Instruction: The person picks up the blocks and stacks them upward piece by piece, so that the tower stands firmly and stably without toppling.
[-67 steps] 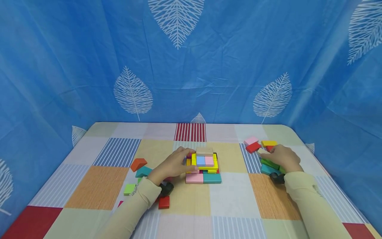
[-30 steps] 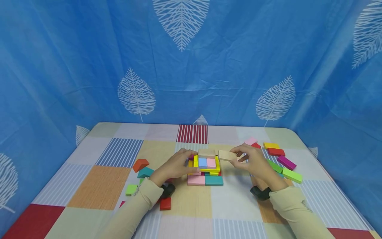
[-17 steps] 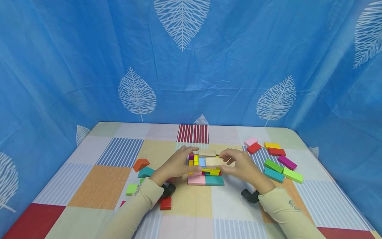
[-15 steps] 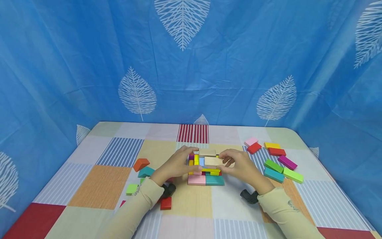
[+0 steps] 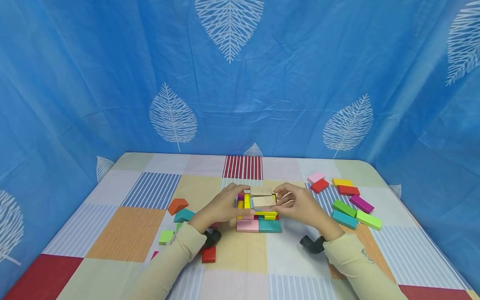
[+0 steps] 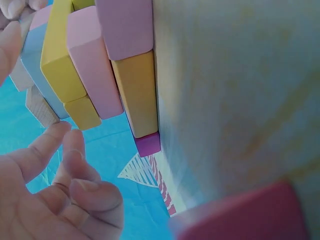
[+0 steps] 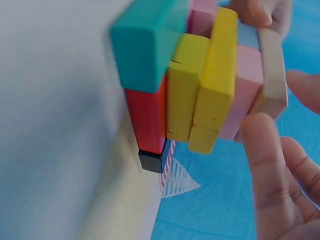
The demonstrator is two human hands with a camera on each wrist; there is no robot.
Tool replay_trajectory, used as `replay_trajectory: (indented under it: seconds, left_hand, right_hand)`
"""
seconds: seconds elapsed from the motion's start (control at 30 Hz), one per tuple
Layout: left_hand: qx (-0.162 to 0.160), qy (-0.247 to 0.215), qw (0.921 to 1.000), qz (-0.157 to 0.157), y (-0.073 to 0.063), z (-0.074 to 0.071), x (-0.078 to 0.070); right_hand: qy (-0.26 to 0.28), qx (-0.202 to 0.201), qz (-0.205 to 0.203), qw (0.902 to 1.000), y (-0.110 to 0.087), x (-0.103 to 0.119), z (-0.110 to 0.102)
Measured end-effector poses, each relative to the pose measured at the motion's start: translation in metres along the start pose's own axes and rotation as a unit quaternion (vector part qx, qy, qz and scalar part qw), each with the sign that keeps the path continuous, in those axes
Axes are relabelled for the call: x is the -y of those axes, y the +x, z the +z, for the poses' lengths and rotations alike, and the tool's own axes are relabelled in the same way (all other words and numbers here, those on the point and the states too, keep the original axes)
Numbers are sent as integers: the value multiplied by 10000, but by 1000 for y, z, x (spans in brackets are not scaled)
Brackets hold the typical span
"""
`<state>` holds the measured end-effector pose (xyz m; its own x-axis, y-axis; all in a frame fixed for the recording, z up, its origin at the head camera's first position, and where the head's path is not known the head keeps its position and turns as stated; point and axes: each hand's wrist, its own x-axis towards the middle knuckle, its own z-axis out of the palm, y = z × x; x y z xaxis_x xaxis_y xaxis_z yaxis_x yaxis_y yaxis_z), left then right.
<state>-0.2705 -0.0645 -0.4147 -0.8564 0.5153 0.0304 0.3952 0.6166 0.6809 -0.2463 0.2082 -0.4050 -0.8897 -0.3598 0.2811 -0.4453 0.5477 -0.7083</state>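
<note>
A stack of coloured toy building blocks [image 5: 258, 225] stands mid-table, pink and teal at its base, with yellow, blue and pink pieces above. On its top lies a plain wooden block [image 5: 263, 201], in front of a second plain block [image 5: 260, 191]. My right hand [image 5: 298, 206] pinches the front plain block at its right end, thumb in front and fingers behind. From the left, my left hand [image 5: 223, 206] holds the stack's upper part between thumb and index finger. In the left wrist view that index fingertip [image 6: 60, 127] meets the back of the top layers, beside the wooden block [image 6: 41, 107].
Loose blocks lie right of the stack, among them a purple block [image 5: 361, 203], a teal block [image 5: 344, 219] and a red block [image 5: 319, 186]. To the left are an orange block [image 5: 178, 206], a light green block [image 5: 166, 237] and a red block [image 5: 208, 254] by the forearm.
My right hand took a plain wooden block from the right-hand pile, carried it left onto the stack's top, and has shifted it slightly further left. My left hand has stayed at the stack.
</note>
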Motion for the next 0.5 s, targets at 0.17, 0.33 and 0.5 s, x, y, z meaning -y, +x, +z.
replay_trajectory:
  seconds: [0.17,0.33,0.5]
  left_hand:
    - [7,-24,10000,-21,0,0,-1]
    - [-38,-38,10000,-24,0,1,-2]
    - [-61,-38,10000,24,-1,1,-1]
  right_hand:
    - [602,372,404,9967,3,-3,-4]
    - [727,476,590,9945,2,-4,-3]
    - [740,370,629,9946,3,-2,-1]
